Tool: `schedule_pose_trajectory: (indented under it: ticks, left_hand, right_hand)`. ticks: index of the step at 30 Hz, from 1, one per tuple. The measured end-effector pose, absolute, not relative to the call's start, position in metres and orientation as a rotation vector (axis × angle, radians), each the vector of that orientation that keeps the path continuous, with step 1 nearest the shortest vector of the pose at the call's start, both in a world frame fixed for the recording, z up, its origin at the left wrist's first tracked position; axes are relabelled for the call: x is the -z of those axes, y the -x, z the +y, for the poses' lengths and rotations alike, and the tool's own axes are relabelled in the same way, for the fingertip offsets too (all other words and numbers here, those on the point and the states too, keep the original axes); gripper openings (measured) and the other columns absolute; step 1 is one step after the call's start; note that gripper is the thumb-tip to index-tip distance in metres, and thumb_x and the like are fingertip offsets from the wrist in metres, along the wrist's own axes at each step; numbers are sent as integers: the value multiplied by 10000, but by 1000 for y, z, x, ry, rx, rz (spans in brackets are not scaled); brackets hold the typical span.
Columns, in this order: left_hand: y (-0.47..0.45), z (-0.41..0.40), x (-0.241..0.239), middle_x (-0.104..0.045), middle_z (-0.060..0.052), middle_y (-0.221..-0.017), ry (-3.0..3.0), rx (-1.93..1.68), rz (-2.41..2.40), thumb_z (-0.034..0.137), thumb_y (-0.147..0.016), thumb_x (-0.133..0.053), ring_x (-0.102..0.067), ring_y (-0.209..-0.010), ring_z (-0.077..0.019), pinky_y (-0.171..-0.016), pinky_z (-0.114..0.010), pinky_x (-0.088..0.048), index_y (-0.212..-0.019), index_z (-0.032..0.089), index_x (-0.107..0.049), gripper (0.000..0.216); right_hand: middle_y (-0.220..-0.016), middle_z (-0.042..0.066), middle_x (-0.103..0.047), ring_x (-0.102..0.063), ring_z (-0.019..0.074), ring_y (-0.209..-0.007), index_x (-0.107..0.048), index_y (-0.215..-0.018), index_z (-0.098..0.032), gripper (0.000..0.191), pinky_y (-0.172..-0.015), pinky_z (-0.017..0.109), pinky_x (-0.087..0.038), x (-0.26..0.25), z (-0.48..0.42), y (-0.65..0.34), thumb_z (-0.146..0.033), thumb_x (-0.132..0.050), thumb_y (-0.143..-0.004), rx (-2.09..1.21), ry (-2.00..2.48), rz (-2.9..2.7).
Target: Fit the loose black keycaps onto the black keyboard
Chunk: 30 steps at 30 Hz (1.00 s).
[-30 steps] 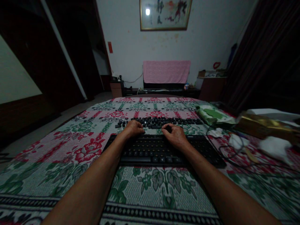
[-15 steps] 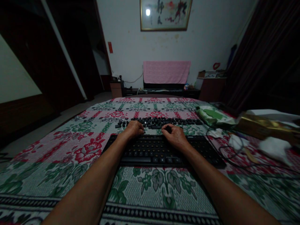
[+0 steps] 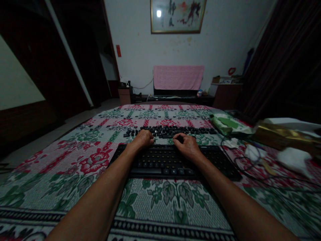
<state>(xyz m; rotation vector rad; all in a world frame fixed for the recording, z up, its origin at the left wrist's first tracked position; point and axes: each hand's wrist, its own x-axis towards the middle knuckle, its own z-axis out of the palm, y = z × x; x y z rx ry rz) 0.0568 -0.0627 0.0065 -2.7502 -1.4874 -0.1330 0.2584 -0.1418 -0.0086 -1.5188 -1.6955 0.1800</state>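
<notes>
A black keyboard (image 3: 173, 162) with most keycaps off lies on a flowered bedspread (image 3: 75, 164). Behind it, several loose black keycaps (image 3: 173, 131) are laid in rows. My left hand (image 3: 143, 139) rests at the keyboard's far edge with its fingers curled under, beside the keycap rows. My right hand (image 3: 187, 145) sits over the keyboard's upper middle, fingers bent and pinched at the far edge; what they hold is too dark to make out.
A black cable (image 3: 240, 164) loops right of the keyboard. A green-and-white bag (image 3: 229, 123), a gold packet (image 3: 283, 137) and white wads (image 3: 293, 157) lie at the right. A pink-covered cabinet (image 3: 178, 77) stands at the far wall.
Both hands have stayed almost still; the left hand has edged slightly right along the keyboard's far edge.
</notes>
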Motion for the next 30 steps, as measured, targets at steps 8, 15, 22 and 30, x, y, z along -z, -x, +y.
schedule_pose_trajectory:
  ticks: [8,15,22,30]
  left_hand:
    - [-57,-66,-5,-708,-51,-834,2705,224,-1692,324,-720,-573,-631,-851,-204,-740,-245,-442,-905,214,-718,259]
    - [-58,-64,-4,-707,-54,-953,2659,221,-1717,333,-724,-577,-625,-939,-216,-827,-259,-452,-1012,220,-695,330]
    - [-59,-66,-5,-713,-42,-912,2647,213,-1704,309,-736,-535,-634,-905,-199,-802,-245,-463,-923,226,-719,274]
    - [-73,-71,-12,-698,-78,-948,2534,238,-1766,339,-728,-530,-620,-946,-238,-810,-301,-475,-970,233,-703,316]
  right_hand:
    - [-629,6,-639,-562,141,-562,-658,-771,-180,201,-594,239,-408,7,-143,-258,-274,-490,-713,-190,1497,-1697]
    - [-594,-5,-618,-536,133,-527,-654,-758,-184,189,-565,233,-393,8,-144,-258,-270,-490,-716,-193,1490,-1696]
    - [-590,-5,-613,-526,129,-517,-654,-763,-180,193,-558,230,-387,7,-144,-258,-269,-490,-716,-198,1488,-1706]
    - [-613,0,-622,-545,133,-550,-663,-787,-179,197,-573,229,-381,9,-143,-258,-259,-494,-722,-179,1516,-1708]
